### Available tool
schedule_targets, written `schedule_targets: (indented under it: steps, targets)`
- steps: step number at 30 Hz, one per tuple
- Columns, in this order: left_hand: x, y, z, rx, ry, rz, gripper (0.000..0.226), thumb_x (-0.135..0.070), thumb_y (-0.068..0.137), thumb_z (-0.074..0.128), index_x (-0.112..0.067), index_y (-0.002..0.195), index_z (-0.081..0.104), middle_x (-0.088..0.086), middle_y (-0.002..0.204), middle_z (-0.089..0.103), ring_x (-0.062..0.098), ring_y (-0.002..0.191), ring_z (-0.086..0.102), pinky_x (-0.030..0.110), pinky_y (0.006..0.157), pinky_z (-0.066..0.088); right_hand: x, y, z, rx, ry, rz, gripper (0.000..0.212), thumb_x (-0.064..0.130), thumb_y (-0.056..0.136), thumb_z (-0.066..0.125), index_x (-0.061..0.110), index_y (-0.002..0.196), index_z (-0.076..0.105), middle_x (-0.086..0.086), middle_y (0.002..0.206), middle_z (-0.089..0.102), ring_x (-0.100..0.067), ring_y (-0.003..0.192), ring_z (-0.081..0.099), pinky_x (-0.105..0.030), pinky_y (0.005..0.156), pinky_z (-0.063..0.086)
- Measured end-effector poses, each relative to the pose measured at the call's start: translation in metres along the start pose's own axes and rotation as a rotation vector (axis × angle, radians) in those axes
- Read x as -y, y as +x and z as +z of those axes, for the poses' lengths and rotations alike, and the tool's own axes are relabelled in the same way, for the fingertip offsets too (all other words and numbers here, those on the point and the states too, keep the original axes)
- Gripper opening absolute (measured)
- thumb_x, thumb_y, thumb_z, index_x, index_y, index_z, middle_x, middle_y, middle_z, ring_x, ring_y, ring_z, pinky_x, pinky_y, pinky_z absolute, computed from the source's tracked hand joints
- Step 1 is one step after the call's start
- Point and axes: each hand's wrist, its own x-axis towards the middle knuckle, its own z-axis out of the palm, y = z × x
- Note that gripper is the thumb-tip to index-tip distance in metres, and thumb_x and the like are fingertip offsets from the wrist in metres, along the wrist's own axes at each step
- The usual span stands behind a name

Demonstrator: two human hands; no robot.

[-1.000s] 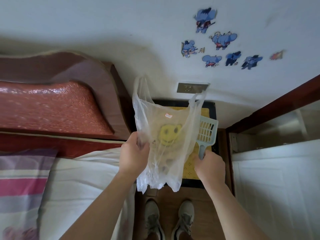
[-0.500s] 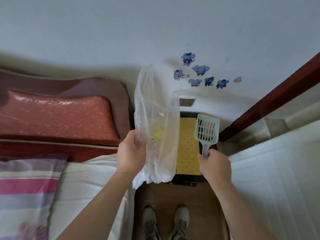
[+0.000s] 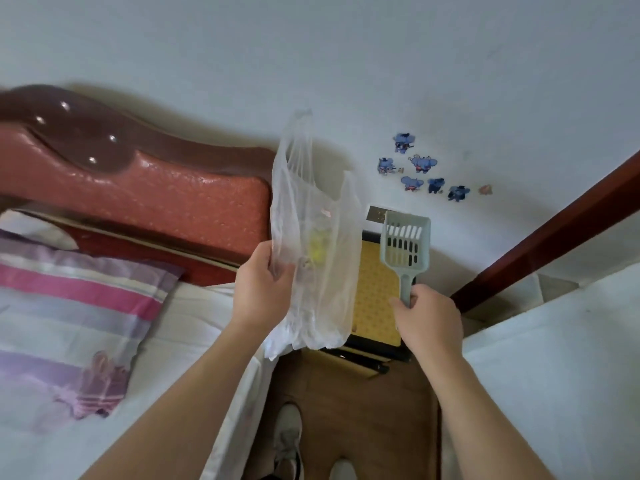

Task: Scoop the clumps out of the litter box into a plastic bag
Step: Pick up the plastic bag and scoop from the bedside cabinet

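My left hand [image 3: 265,289] grips a clear plastic bag [image 3: 317,244] by its side, holding it upright in front of me; a yellow print and a few small brownish bits show through it. My right hand [image 3: 427,318] grips the handle of a pale blue slotted litter scoop [image 3: 406,242], whose empty head points up and away. Below both, on the floor against the wall, lies the black-rimmed litter box [image 3: 375,351] with a yellow perforated surface [image 3: 375,292]. The bag hides its left part.
A bed with white sheet [image 3: 180,341], striped pillow [image 3: 69,306] and red padded headboard [image 3: 156,195] fills the left. A white surface [image 3: 554,375] and a dark wooden rail [image 3: 554,230] close the right. My shoes [image 3: 287,441] stand on a narrow brown floor strip between them.
The view has tilted up and left, showing more bed and wall. The bag has turned edge-on and narrower in my left hand. The scoop has risen clear to the bag's right.
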Motion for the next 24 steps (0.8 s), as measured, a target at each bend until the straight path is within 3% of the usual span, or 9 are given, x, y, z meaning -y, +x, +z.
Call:
schedule_targets:
  steps: [4,9,19,21,24]
  targets:
    - [-0.003,-0.039,-0.027,-0.082,0.002,-0.054,0.013,-0.021,0.088,0.066,-0.029,0.085,0.055,-0.004,0.073,0.059,0.012,0.063,0.054,0.023,0.056,0.047,0.008,-0.027,-0.012,0.031,-0.012,-0.1,0.027,0.04,0.091,0.064,0.023,0.072,0.055,0.005,0.062,0.061,-0.012,0.054,0.059,-0.029,0.048,0.049]
    - [0.003,-0.09,-0.07,-0.205,0.018,-0.11,0.014,-0.016,0.089,0.063,-0.022,0.082,0.053,-0.001,0.07,0.053,0.009,0.06,0.046,0.024,0.055,0.04,0.032,-0.063,-0.016,0.075,-0.007,-0.228,0.026,0.036,0.09,0.066,0.024,0.071,0.054,0.007,0.062,0.059,-0.011,0.053,0.057,-0.026,0.045,0.042]
    - [0.062,-0.167,-0.189,-0.43,0.064,-0.258,0.021,-0.019,0.09,0.063,-0.02,0.077,0.047,0.002,0.066,0.046,0.017,0.06,0.044,0.025,0.053,0.035,0.125,-0.157,0.024,0.15,-0.009,-0.45,0.018,0.038,0.089,0.066,0.023,0.081,0.061,0.008,0.071,0.063,-0.009,0.059,0.06,-0.029,0.054,0.053]
    - [0.078,-0.187,-0.221,-0.482,0.061,-0.297,0.009,-0.02,0.089,0.063,-0.019,0.087,0.055,0.007,0.072,0.054,0.022,0.067,0.052,0.027,0.056,0.04,0.147,-0.184,0.037,0.185,0.02,-0.502,0.017,0.038,0.088,0.068,0.021,0.085,0.063,0.009,0.073,0.064,-0.007,0.06,0.06,-0.026,0.052,0.052]
    - [0.103,-0.223,-0.269,-0.572,0.054,-0.322,0.009,-0.019,0.088,0.063,-0.018,0.095,0.059,0.007,0.075,0.058,0.021,0.071,0.056,0.025,0.059,0.042,0.18,-0.23,0.057,0.204,0.033,-0.601,0.017,0.037,0.087,0.071,0.021,0.089,0.065,0.011,0.075,0.062,-0.008,0.063,0.06,-0.026,0.056,0.053]
